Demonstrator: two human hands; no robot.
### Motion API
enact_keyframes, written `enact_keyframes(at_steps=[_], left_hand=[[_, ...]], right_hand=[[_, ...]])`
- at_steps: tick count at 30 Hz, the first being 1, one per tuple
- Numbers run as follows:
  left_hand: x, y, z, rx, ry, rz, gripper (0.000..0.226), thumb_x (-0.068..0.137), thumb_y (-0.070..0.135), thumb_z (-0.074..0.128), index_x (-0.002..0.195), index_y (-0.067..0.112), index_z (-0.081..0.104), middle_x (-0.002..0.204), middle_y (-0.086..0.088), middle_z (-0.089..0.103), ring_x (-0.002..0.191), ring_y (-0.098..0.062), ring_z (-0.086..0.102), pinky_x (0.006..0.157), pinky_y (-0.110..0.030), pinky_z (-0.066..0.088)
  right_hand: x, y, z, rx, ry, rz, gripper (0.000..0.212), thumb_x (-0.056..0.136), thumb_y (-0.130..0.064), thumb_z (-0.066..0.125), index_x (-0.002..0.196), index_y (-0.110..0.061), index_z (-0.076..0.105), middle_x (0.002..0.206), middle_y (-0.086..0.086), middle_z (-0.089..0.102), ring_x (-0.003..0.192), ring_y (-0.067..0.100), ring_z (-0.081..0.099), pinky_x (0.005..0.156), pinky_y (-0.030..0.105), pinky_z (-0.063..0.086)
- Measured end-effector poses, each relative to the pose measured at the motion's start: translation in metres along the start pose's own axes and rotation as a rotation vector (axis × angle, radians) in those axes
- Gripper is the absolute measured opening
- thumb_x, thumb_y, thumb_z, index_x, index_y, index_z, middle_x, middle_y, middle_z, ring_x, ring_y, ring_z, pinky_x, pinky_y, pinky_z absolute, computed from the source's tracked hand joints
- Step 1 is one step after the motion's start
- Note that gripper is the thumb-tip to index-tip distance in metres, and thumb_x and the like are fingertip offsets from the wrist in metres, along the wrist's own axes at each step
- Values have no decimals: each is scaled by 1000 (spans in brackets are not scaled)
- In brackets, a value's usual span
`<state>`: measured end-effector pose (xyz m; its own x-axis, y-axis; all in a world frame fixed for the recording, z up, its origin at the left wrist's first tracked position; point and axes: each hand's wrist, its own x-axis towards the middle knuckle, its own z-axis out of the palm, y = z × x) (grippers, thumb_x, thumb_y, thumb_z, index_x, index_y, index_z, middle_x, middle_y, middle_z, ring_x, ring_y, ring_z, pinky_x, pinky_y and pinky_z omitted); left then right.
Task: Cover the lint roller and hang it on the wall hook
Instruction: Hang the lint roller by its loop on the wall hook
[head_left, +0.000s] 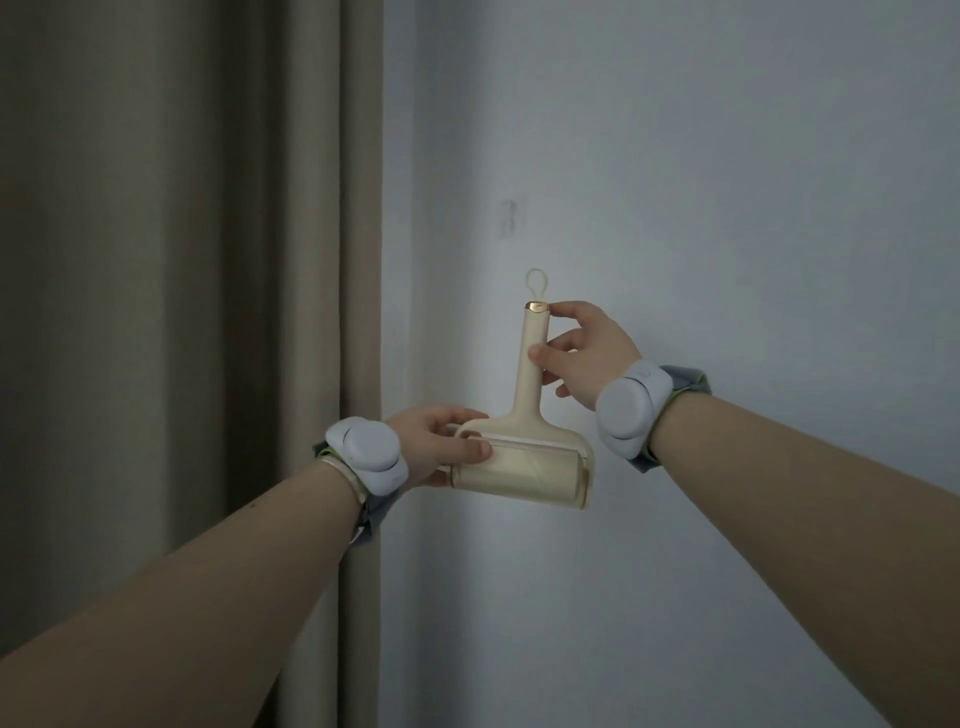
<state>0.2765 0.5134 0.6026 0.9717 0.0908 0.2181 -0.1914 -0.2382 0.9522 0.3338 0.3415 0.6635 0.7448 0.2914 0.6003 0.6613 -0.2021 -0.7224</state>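
You are holding the lint roller (524, 447) upright in front of the wall (727, 208), its long axis running vertically, handle up and covered head down. Your right hand (582, 353) is pinched narrow on the upper handle, thumb and fingertips closed around it just under the gold cap. Your left hand (441, 447) is wrapped on the left end of the translucent cover (519, 475), steadying the head. The cover looks seated over the roll, so the covering step seems done.

What matters now is the small hanging loop (536, 283) standing up from the handle top, and the wall hook (511, 215), a faint transparent shape directly above it and slightly left, clearly apart from the loop. Your right hand is the nearer one to the hook and should lead: a straight lift with a small drift left

The curtain (208, 260) hangs to the left, its edge near your left hand; the wall to the right and above is open, so you have room to rise
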Motion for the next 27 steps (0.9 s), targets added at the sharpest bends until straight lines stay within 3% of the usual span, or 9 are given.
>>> enact_keyframes(at_steps=[6,11,17,22,27], left_hand=[[80,0,-47,-40,-84,56,19,84,4,63,93,21,62,92,-3,62,77,-17,62,69,-28,56],[145,17,-84,-56,-135,135,30,86,6,62,115,13,58,93,-3,61,77,-17,60,73,-30,54],[184,27,-95,-85,-159,178,25,86,10,61,111,16,57,88,-1,61,74,-15,59,67,-28,53],[215,36,-110,-41,-169,222,26,88,15,60,113,17,58,87,0,61,76,-16,59,71,-30,52],[236,40,-119,-68,-156,256,27,89,19,58,116,18,58,86,1,63,75,-15,59,68,-27,52]], right_hand=[[74,3,37,-89,137,-65,48,86,-14,61,128,-20,39,100,-4,58,61,14,62,59,24,50],[143,-5,60,-118,264,-93,28,84,-13,60,103,-27,46,95,-9,59,82,21,62,81,43,56],[185,-10,72,-137,328,-82,35,85,-9,56,118,-19,52,100,-2,60,90,25,63,85,49,55],[217,-10,73,-164,332,-46,39,87,-6,55,124,-17,49,102,7,61,81,26,63,77,47,59],[243,-9,71,-192,344,-42,39,87,-9,57,125,-16,51,85,0,60,79,28,65,74,44,60]])
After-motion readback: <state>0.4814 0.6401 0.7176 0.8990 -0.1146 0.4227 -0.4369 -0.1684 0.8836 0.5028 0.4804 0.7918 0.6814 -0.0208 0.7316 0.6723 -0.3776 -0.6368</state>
